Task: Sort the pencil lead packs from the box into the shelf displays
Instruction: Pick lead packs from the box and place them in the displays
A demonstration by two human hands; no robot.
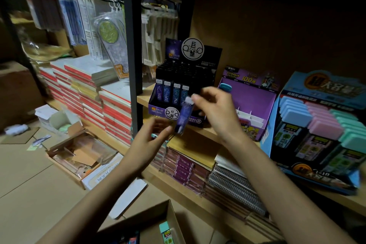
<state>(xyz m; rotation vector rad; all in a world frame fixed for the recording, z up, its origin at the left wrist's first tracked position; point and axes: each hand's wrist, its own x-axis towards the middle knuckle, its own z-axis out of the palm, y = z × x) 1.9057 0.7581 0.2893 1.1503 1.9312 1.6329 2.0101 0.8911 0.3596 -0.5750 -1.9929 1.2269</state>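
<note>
My right hand (215, 111) pinches the top of a purple pencil lead pack (184, 117), which hangs tilted just in front of the dark purple constellation display (178, 93) on the shelf. That display holds rows of similar dark packs. My left hand (152, 134) hovers just below and left of the pack, fingers relaxed, holding nothing. The cardboard box (150, 224) sits at the bottom of the view with a few lead packs inside, one mint green (165, 233).
A purple display (253, 103) with white dividers stands right of the constellation one. A blue display (316, 130) of blue, pink and teal packs is at far right. Stacked notebooks (111, 105) fill the left shelves. An open carton (79, 154) lies on the floor.
</note>
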